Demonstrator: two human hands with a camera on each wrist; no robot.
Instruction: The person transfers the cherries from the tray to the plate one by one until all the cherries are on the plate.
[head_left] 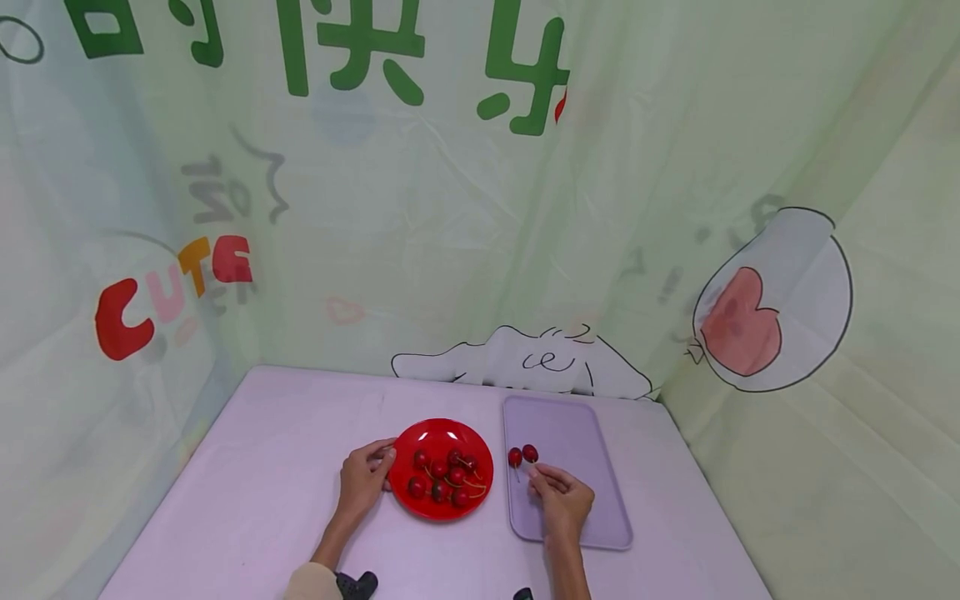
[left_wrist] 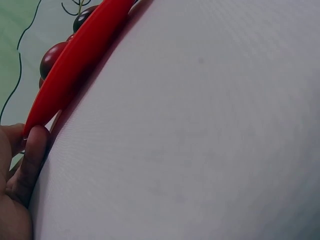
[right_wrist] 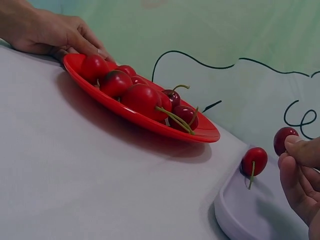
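Observation:
My left hand (head_left: 366,477) grips the left rim of a round red plate (head_left: 438,434), thumb above and fingers partly hidden below. Heaped in the plate are several dark red cherries (right_wrist: 143,99), some with green stems. Over the lilac tray (head_left: 558,425), my right hand (head_left: 562,502) pinches one cherry (right_wrist: 283,140) between thumb and fingers; how much of its stem is inside the grip is hidden. Another cherry (right_wrist: 255,161) lies at the tray's left edge, its stem pointing toward me. In the left wrist view, the thumb and fingers (left_wrist: 35,150) meet the plate's edge.
A pale cloth-covered table (head_left: 300,450) bears the plate and, to its right, the tray. Printed curtains (head_left: 420,250) hang behind and along both sides. A black wrist device (head_left: 356,586) shows by my left sleeve.

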